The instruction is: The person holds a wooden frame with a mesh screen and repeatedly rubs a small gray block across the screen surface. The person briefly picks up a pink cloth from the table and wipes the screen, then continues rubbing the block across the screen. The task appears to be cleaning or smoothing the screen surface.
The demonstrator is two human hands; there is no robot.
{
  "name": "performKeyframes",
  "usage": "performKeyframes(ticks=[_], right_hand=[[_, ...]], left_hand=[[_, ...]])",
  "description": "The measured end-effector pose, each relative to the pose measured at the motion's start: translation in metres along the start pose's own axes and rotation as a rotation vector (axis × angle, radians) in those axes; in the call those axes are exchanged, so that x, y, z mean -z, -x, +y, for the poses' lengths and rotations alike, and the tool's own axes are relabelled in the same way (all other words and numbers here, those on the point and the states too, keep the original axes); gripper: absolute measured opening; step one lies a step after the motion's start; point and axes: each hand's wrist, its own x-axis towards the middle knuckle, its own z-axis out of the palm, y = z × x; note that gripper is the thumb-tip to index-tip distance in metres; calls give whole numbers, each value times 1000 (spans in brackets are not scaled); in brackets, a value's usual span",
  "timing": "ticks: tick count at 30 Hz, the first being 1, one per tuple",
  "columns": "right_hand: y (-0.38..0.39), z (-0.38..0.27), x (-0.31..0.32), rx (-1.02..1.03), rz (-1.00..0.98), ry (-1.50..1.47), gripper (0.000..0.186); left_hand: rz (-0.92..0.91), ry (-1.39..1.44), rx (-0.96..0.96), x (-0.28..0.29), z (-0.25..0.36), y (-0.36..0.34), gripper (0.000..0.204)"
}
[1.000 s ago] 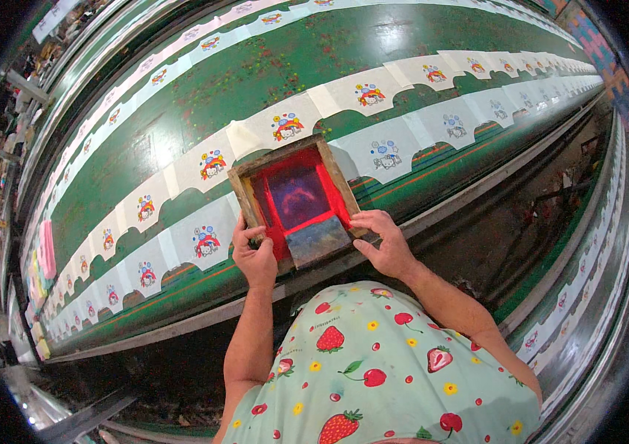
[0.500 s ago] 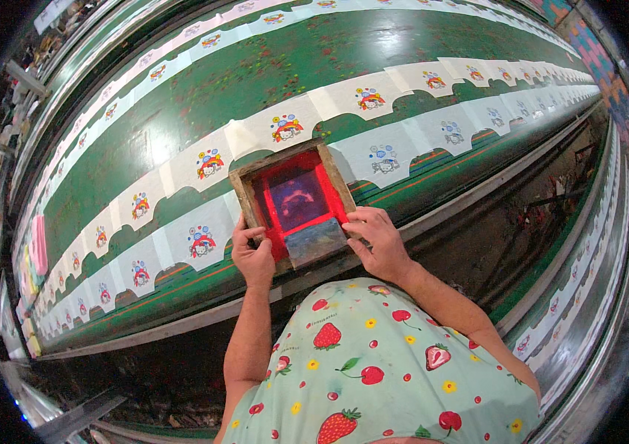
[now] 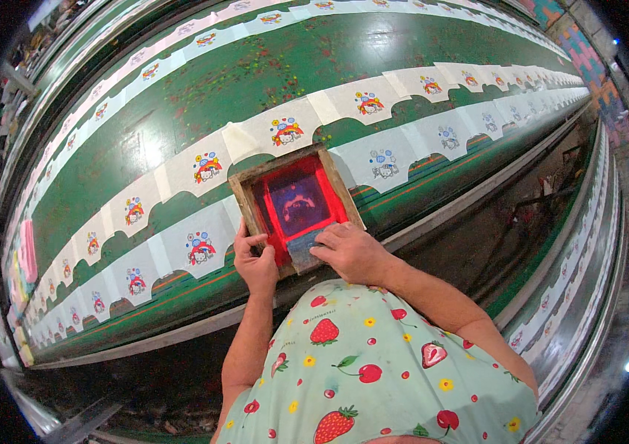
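A wooden-framed printing screen [image 3: 298, 201], with red ink bordering its dark mesh, lies tilted over the near row of printed cloth pieces. My left hand [image 3: 257, 259] grips its left side near the lower corner, thumb and fingers closed on the wood. Inside the near end of the screen is a flat grey-blue piece [image 3: 304, 250] like a squeegee blade. My right hand [image 3: 351, 251] is closed at the right part of this piece, its fingers curled over the edge. The fingertips' undersides are hidden. Left of the screen lies a pale cloth piece [image 3: 174, 259] with a coloured cartoon print.
A long green table [image 3: 203, 111] carries rows of white printed cloth pieces [image 3: 255, 140]. Pink cloth [image 3: 27, 250] is piled at its far left end. A metal rail [image 3: 181, 337] runs along the near edge. More printed cloth rows [image 3: 562, 274] lie on another table at right.
My right hand has left the frame's right side and moved left and inward onto the grey-blue piece. My left hand keeps its hold, and the screen stays in nearly the same place.
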Motion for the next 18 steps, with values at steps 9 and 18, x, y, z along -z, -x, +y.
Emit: performKeyframes(ticks=[9,18], right_hand=[[-48,33,36,22,-297,-16,31],[-134,98,25,-107,-162,-86,32]], left_hand=[[35,69,127,-1,-6,0,18],[-16,117,125,4,10,-11,28]])
